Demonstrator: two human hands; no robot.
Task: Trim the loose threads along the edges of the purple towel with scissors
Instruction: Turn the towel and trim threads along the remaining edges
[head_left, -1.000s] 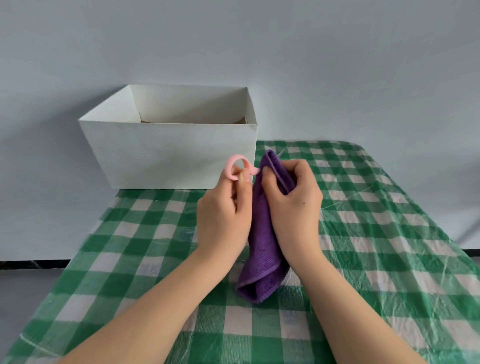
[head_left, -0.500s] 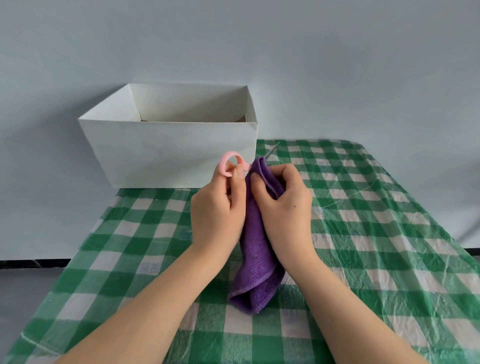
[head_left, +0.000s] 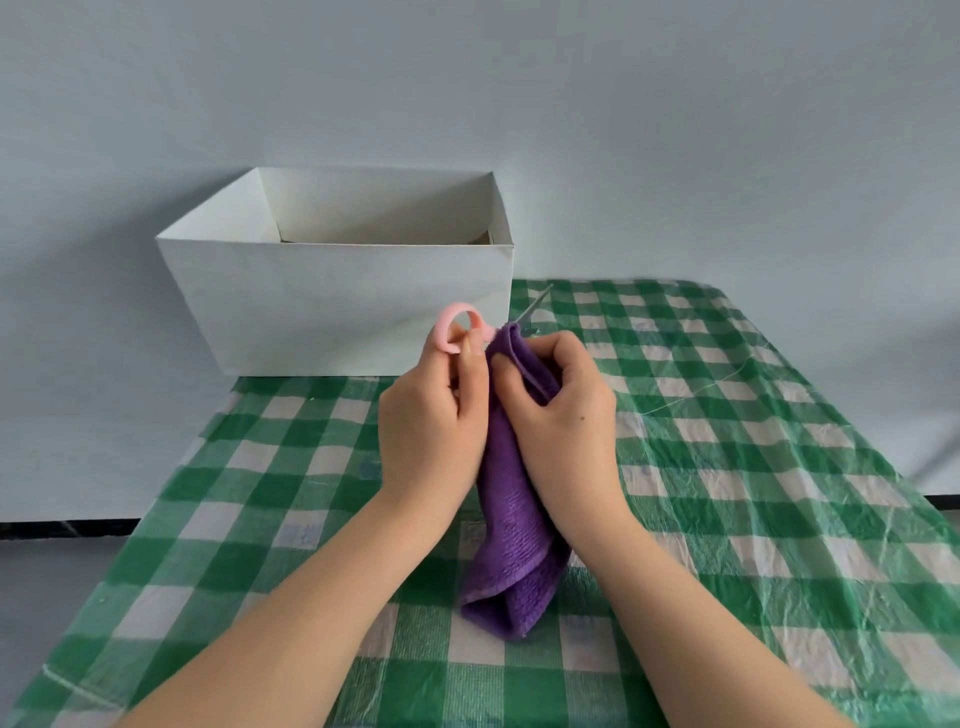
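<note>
1. Left hand (head_left: 434, 431) grips scissors (head_left: 467, 327) (pink loop at 11 o'clock).
2. Right hand (head_left: 563, 415) grips towel (head_left: 511, 525), which hangs, its lower end on the tablecloth (head_left: 753, 467).
3. Box (head_left: 337, 291) at 12 o'clock.

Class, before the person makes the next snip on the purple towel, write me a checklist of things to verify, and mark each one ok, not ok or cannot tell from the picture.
1. Scissors held in the left hand, a finger through the pink loop: ok.
2. Towel gripped near its top edge by the right hand: ok.
3. Blade tip visible past the top of the towel: ok.
4. Right hand's fingers clear of the blades: cannot tell, the blades are mostly hidden.
5. A loose thread lies between the blades: cannot tell, too fine to see.
6. Towel's lower end rests on the checked tablecloth: ok.
</note>
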